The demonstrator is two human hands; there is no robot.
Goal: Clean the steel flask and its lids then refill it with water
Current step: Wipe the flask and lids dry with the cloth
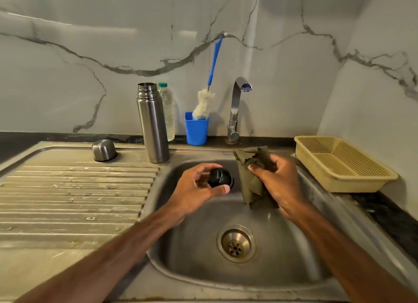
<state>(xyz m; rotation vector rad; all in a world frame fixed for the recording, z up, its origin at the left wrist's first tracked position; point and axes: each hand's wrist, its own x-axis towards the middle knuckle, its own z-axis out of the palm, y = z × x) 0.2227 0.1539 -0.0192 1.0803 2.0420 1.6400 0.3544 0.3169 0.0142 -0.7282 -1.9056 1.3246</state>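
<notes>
The steel flask [153,124] stands upright and uncapped on the back rim of the sink, left of the basin. Its steel cup lid [104,150] sits upside down on the draining board further left. Over the basin, my left hand [199,190] grips the flask's black inner stopper [219,177] between thumb and fingers. My right hand [274,185] holds a bunched dark green cloth [253,167] just to the right of the stopper, a small gap between them.
The steel sink basin [203,253] with its drain [236,244] lies below my hands. The tap [236,108] stands behind it, with no water visibly running. A blue cup [196,131] with a bottle brush, a plastic water bottle [168,113] and a yellow basket [341,164] line the back and right.
</notes>
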